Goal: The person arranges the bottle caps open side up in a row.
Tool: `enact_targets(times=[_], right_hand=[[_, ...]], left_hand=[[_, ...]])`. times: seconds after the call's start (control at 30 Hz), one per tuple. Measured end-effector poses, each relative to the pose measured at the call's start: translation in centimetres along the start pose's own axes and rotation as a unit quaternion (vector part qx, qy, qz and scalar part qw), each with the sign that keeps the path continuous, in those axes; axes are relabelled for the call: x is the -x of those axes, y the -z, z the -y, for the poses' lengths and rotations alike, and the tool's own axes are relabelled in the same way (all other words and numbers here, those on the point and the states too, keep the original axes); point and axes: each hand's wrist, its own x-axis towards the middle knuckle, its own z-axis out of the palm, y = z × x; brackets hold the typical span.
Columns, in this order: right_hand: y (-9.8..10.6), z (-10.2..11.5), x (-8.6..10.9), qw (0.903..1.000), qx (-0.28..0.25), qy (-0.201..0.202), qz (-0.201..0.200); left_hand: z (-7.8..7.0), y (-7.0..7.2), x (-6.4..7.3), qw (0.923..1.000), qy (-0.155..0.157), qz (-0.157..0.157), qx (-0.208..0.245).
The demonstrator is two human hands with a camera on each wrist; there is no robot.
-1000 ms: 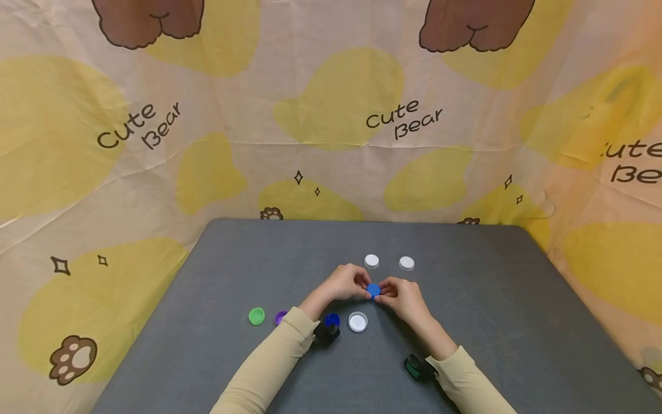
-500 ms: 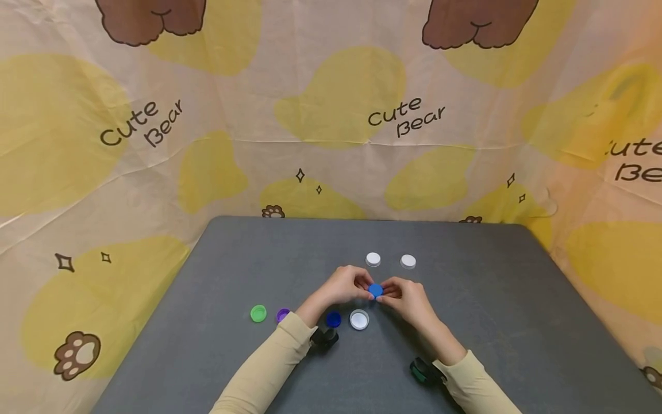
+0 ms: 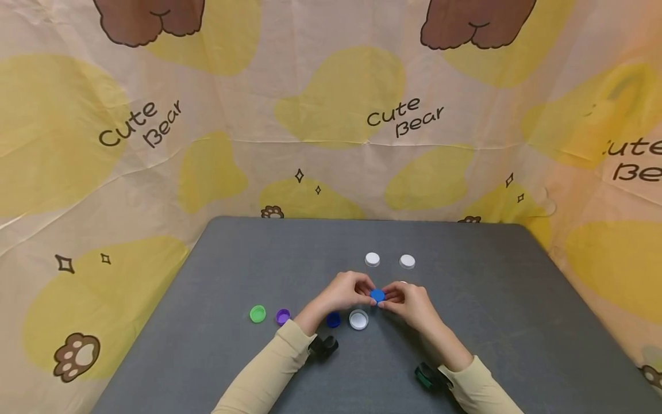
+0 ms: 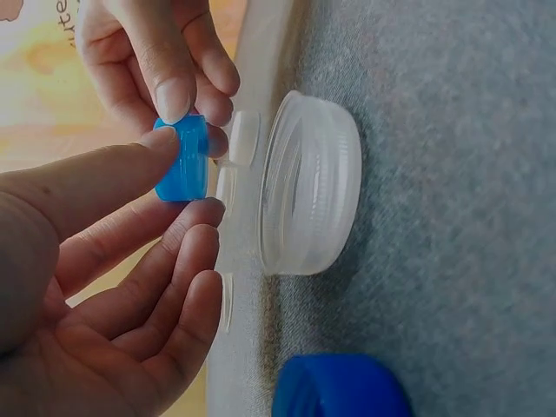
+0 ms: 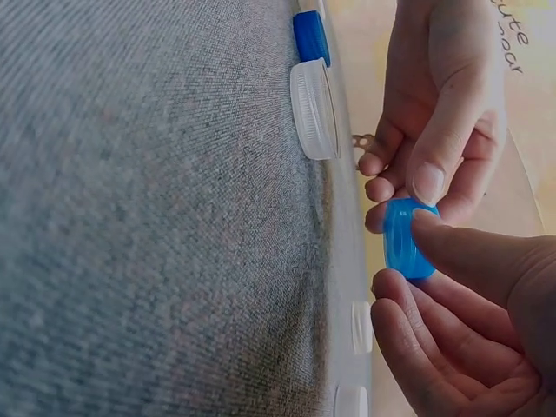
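Note:
Both hands hold one bright blue bottle cap (image 3: pixel 377 295) above the middle of the table, its flat top facing up. My left hand (image 3: pixel 347 291) pinches it from the left between thumb and fingers. From the other side my right hand (image 3: pixel 415 306) pinches it the same way. Close up in the left wrist view, the thumb tips lie against the near side of the blue cap (image 4: pixel 184 165). Below the hands, a wide whitish cap (image 3: pixel 358 319) lies hollow side up, beside a dark blue cap (image 3: pixel 333 320) near the left wrist.
Two white caps (image 3: pixel 372 259) (image 3: pixel 407 261) lie farther back, and another white edge (image 3: pixel 403 283) peeks out behind the right hand. At the left are a green cap (image 3: pixel 257 314) and a purple cap (image 3: pixel 283 317). The grey table (image 3: pixel 496 322) ends at a printed cloth backdrop (image 3: pixel 331 115).
Both hands, with the blue cap between them, have shifted slightly toward the near right. The purple cap and a white edge behind the right hand show more now.

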Motion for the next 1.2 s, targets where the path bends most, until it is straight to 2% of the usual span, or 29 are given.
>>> enact_targets(times=[0.27,0.5,0.7,0.97,1.2], right_hand=[[0.3,-0.1,0.6,0.9996,-0.005,0.014,0.023],[0.6,-0.5,0.9,0.9985,0.005,0.049,0.024],[0.7,-0.8,1.1,0.9976,-0.002,0.06,0.033],[0.8,-1.3,1.5,0.9964,-0.033,0.057,0.053],[0.7,-1.6,1.4,0.9959,-0.055,0.035,0.063]], left_hand=[[-0.2,-0.4,0.5,0.9999,-0.006,0.003,0.008],[-0.3,-0.6,0.8,1.0,-0.008,0.0,0.001],[-0.6,-0.8,0.9,0.9998,-0.016,-0.009,-0.005],[-0.6,-1.2,0.9,0.9994,-0.029,-0.018,-0.007],[-0.4,-1.4,0.9,0.999,-0.038,-0.021,-0.006]])
